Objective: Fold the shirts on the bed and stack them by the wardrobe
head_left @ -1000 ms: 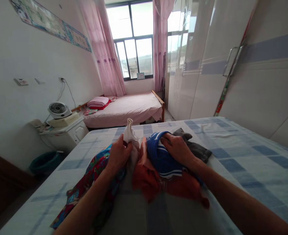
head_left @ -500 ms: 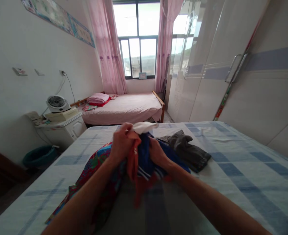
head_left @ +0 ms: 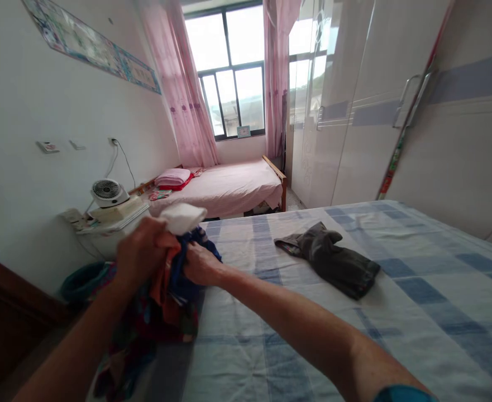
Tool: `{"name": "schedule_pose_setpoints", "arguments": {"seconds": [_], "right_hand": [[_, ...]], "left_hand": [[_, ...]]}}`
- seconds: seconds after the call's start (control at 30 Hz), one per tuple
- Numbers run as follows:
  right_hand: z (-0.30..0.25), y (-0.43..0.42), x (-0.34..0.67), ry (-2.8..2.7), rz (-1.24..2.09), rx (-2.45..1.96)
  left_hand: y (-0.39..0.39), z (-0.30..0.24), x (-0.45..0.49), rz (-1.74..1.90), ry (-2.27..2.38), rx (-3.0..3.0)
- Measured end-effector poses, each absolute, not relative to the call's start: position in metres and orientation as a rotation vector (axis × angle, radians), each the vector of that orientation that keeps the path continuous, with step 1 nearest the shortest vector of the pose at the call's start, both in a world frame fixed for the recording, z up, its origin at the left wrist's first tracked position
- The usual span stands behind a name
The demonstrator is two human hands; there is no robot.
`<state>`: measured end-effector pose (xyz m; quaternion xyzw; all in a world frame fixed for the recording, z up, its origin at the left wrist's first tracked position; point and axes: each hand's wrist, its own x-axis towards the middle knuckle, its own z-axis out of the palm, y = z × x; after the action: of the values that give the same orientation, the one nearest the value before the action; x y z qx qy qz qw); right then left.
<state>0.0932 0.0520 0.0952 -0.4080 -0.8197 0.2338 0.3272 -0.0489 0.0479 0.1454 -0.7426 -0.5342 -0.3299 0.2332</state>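
My left hand [head_left: 143, 251] is closed around a bundle of clothes [head_left: 166, 301] at the left side of the bed [head_left: 396, 268]: a white piece [head_left: 182, 216] sticks out above the fist, with orange, blue and red floral fabric hanging below. My right hand [head_left: 199, 263] grips the blue garment [head_left: 187, 279] in the same bundle from the right. A dark grey garment [head_left: 333, 259] lies alone on the blue-checked sheet, well to the right of both hands.
A white nightstand [head_left: 111, 223] with a small fan [head_left: 107, 192] stands left of the bed, a teal basin [head_left: 82, 279] on the floor beside it. A pink bed [head_left: 229, 187] sits under the window. White wardrobe doors [head_left: 354, 111] line the right wall.
Both hands have carried the gathered clothes from the middle of the bed to its left side. The dark grey garment stays where it lay, now alone on the sheet.
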Motion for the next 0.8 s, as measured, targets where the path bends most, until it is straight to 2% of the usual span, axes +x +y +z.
{"name": "schedule_pose_setpoints", "arguments": {"seconds": [0.07,0.13,0.23,0.4,0.47,0.53,0.6,0.7,0.8], "right_hand": [[0.063,0.039,0.122,-2.2,0.63,-1.189],[0.039,0.021,0.164,-2.23,0.605,-1.26],[0.023,-0.007,0.238,-2.115,0.316,-1.574],[0.013,-0.044,0.34,-2.004,-0.427,-2.076],[0.008,-0.048,0.366,-1.974,-0.529,-2.19],[0.011,-0.046,0.383,-1.905,-0.373,-2.209],[0.026,-0.041,0.393,-1.752,0.044,-2.065],[0.066,-0.034,0.391,-1.349,0.703,-1.543],[0.103,-0.037,0.37,-1.07,1.056,-1.119]], "left_hand": [[0.05,0.094,-0.052,-0.478,-1.465,-2.393],[0.048,0.06,-0.053,-0.385,-1.45,-2.487],[0.039,0.048,-0.048,-0.382,-1.464,-2.508],[0.018,0.063,-0.018,-0.555,-1.406,-2.36],[0.008,0.056,0.003,-0.663,-1.343,-2.427],[-0.001,0.043,0.025,-0.731,-1.284,-2.57],[-0.009,0.031,0.046,-0.794,-1.257,-2.728],[-0.014,0.027,0.075,-1.001,-1.309,-2.967],[-0.014,0.039,0.102,-1.462,-1.397,-3.125]]}}
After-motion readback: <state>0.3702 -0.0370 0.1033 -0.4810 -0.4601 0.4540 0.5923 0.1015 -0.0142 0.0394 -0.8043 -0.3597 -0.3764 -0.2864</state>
